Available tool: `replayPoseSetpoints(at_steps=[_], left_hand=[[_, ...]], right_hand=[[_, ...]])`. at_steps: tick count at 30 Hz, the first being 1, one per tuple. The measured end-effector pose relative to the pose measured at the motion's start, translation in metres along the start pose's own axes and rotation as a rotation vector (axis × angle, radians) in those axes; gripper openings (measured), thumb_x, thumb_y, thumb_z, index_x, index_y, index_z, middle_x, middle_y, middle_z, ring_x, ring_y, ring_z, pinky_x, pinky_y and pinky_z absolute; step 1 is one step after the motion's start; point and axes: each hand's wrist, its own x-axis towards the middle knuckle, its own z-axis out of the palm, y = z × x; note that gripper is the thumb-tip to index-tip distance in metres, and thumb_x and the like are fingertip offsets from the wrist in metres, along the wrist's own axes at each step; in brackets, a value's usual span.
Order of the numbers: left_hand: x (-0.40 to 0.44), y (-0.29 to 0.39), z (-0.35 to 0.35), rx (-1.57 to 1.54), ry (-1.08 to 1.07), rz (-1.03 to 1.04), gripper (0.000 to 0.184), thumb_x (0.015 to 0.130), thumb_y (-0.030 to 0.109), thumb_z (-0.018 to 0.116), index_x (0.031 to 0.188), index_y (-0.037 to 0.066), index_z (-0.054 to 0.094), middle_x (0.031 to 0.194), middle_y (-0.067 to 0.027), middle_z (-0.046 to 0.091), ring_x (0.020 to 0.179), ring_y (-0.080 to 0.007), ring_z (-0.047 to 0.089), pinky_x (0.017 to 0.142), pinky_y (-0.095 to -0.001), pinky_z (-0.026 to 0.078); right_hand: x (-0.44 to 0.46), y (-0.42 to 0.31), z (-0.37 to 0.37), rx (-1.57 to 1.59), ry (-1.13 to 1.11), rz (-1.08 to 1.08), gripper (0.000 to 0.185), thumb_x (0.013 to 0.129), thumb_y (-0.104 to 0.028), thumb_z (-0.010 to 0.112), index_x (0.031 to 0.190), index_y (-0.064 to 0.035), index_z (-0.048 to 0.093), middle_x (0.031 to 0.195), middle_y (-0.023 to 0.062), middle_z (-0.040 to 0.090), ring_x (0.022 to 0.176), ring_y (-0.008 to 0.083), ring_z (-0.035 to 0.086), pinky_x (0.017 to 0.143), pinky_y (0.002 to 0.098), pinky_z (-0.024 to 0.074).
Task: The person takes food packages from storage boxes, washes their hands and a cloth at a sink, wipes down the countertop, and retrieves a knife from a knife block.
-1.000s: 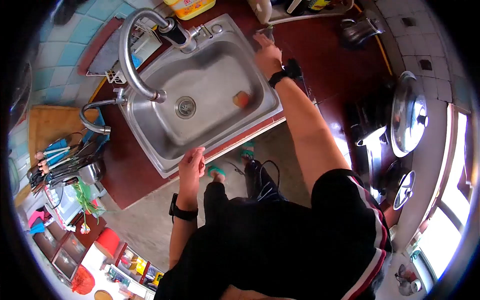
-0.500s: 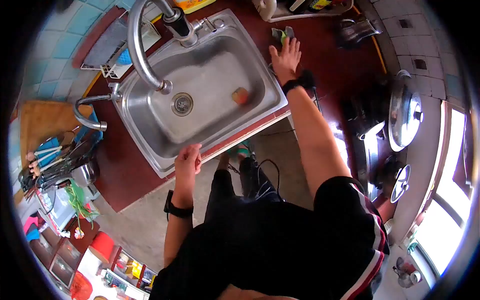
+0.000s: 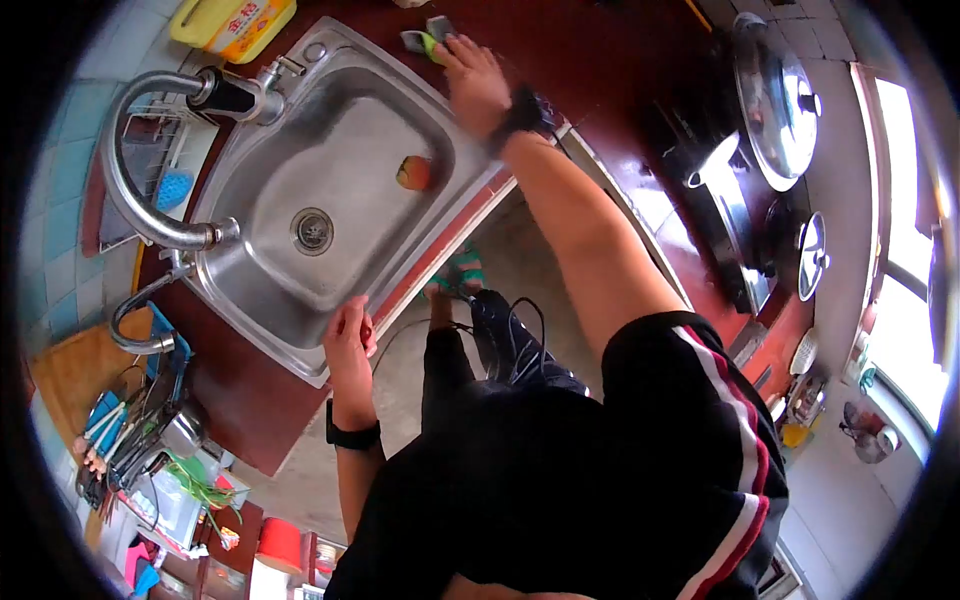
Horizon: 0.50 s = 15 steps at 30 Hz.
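Note:
My right hand (image 3: 478,88) reaches over the counter beyond the sink's upper right edge. Its fingers are stretched out, their tips against a small green and grey object (image 3: 428,42) that I cannot identify. My left hand (image 3: 350,338) hovers by the front edge of the steel sink (image 3: 350,150), fingers loosely curled together and nothing visible in them. A reddish-orange and green round item (image 3: 413,173) lies in the basin, right of the drain (image 3: 312,231).
A curved faucet (image 3: 150,215) arches over the sink's left side. Behind stands a yellow container (image 3: 235,25). Lidded cookware (image 3: 778,105) is at the right; a cutting board (image 3: 85,370) and utensils (image 3: 125,440) are at the left.
The view has turned and shifted right, so the sink appears farther left. My right hand has gone from fingers widely spread to closer together at the green and grey object. My left hand stays curled.

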Motion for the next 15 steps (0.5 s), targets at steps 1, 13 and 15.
replayPoseSetpoints(at_steps=[1,13,15], left_hand=[[0.003,0.001,-0.001,0.035,-0.034,0.003,0.020,0.096,0.024,0.063,0.100,0.005,0.068,0.069,0.0025,0.048,0.052,-0.0040,0.038,0.044,-0.0208,0.025],[-0.019,0.028,-0.010,-0.100,-0.137,0.065,0.023,0.099,0.022,0.058,0.107,0.001,0.065,0.073,0.0013,0.051,0.052,-0.0047,0.040,0.046,-0.0206,0.028],[-0.020,0.028,-0.025,-0.189,-0.159,0.067,0.023,0.100,0.022,0.056,0.106,0.002,0.065,0.075,0.0004,0.052,0.054,-0.0056,0.042,0.046,-0.0206,0.029]], right_hand=[[-0.011,0.011,-0.008,-0.025,0.028,0.012,0.039,0.092,-0.014,0.055,0.131,-0.0127,0.058,0.141,0.0138,0.053,0.135,0.0323,0.044,0.113,0.0468,0.0332],[-0.079,0.002,-0.123,0.105,-0.447,0.467,0.040,0.083,0.001,0.053,0.117,-0.0098,0.070,0.107,0.0167,0.071,0.102,0.0305,0.067,0.090,0.0384,0.0521],[-0.070,-0.020,-0.114,0.408,-0.326,0.644,0.031,0.087,-0.004,0.056,0.113,-0.0108,0.072,0.093,0.0144,0.073,0.089,0.0242,0.069,0.080,0.0349,0.0523]])
